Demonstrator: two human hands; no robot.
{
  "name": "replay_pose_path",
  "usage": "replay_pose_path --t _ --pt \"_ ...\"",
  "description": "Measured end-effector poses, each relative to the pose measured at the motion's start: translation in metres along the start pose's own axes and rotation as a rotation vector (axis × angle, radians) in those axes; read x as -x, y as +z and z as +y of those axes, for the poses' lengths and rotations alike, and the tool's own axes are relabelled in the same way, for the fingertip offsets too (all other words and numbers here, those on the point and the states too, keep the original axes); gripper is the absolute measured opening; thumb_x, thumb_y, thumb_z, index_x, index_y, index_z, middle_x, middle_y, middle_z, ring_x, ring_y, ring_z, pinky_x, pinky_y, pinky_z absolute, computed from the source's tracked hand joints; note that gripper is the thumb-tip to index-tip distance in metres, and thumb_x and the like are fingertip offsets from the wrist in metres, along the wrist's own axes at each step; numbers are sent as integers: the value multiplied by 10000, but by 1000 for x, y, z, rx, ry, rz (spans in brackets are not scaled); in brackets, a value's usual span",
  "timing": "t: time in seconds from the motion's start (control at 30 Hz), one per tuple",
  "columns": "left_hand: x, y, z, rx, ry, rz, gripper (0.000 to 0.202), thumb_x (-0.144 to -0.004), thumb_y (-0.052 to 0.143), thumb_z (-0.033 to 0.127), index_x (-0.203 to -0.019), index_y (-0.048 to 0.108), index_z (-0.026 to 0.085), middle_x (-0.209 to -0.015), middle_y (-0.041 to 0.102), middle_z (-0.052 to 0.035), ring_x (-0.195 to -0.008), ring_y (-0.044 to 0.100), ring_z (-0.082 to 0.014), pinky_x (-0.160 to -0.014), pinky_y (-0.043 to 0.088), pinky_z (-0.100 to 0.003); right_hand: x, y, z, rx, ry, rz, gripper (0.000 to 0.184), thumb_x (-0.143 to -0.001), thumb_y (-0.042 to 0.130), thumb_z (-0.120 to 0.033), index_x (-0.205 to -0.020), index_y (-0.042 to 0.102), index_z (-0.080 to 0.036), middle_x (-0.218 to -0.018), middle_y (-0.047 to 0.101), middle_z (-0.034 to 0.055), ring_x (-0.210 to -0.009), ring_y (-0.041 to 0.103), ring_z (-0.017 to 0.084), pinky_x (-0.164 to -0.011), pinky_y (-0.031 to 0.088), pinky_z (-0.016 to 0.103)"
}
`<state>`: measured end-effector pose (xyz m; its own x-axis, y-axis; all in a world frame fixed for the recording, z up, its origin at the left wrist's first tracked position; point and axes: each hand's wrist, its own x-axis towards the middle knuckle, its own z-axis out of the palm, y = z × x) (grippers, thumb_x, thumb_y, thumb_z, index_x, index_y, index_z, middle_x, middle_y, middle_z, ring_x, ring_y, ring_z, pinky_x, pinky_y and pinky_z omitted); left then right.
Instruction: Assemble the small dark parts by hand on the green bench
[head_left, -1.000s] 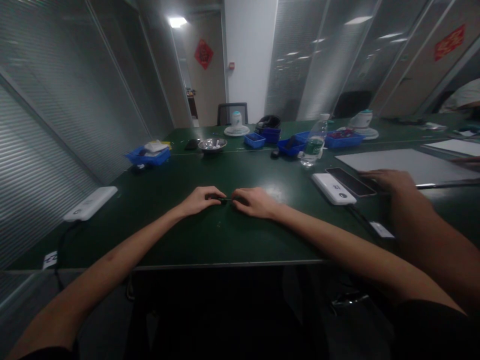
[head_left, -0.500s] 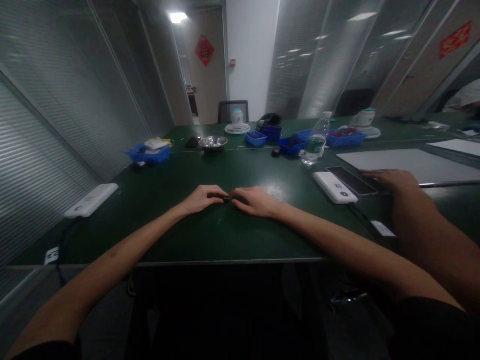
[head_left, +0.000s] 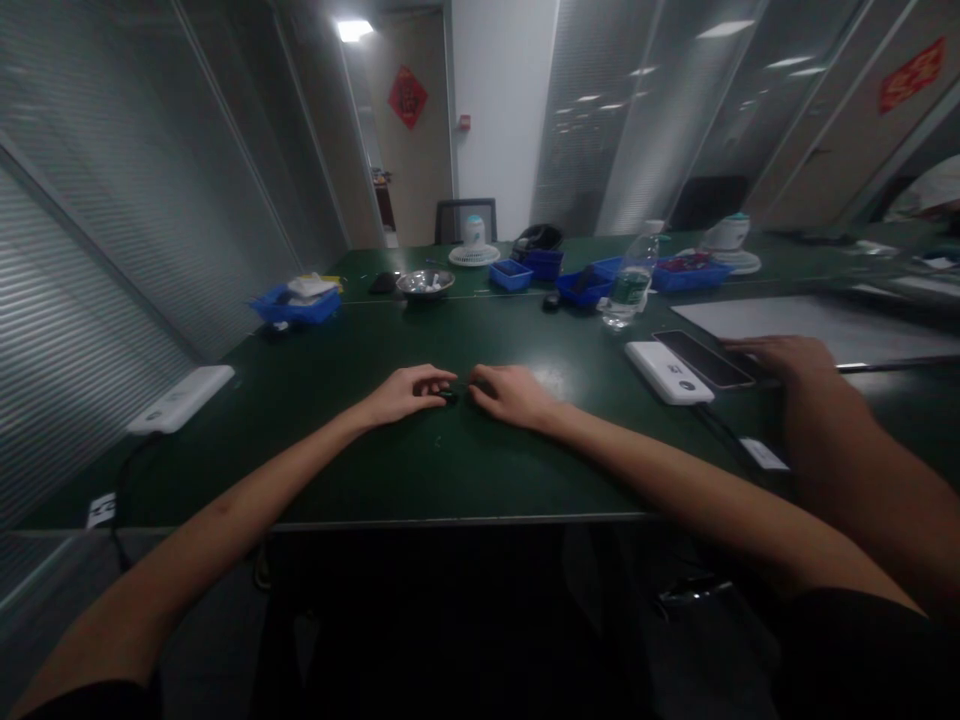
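Both my hands rest on the dark green table (head_left: 420, 470) near its middle. My left hand (head_left: 405, 390) has its fingers curled and pinches a small dark object (head_left: 448, 396) at its fingertips. Just to the right, my right hand (head_left: 510, 393) has its fingers curled, and their tips lie close to the same object, slightly apart from it. The object is too small and dark to name.
Another person's hand (head_left: 780, 355) lies at the right by a phone (head_left: 701, 358) and a white power bank (head_left: 660, 372). A second white power bank (head_left: 180, 398) sits at the left edge. Blue bins (head_left: 296, 305), a metal bowl (head_left: 425, 284) and a water bottle (head_left: 628, 285) stand farther back.
My hands have drawn slightly apart; the small dark object now shows at my left fingertips, with a gap to my right hand. The view has shifted a little.
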<state>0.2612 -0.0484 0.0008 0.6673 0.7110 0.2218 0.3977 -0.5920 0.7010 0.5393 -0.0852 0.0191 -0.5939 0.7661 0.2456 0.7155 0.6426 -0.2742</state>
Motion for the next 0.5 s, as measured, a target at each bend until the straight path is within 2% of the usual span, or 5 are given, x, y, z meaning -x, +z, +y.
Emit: replay_pose_path --t 0.23,0.5 --pt "0 0 6 -26 -44 19 394 -920 717 293 -1297 710 181 -1075 706 -74 -908 628 -193 -815 502 -333 4 -2 -1 -52 -98 55 285 -1010 545 -341 -1189 684 -168 -915 723 51 -685 563 143 -671 355 275" --pt "0 0 3 -47 -47 18 397 -937 687 275 -1327 699 201 -1100 703 -69 -898 621 -195 -804 485 -332 5 -4 -3 -46 -133 29 278 -1011 550 -354 -1176 692 -180 -940 726 58 -701 570 152 -683 372 282"
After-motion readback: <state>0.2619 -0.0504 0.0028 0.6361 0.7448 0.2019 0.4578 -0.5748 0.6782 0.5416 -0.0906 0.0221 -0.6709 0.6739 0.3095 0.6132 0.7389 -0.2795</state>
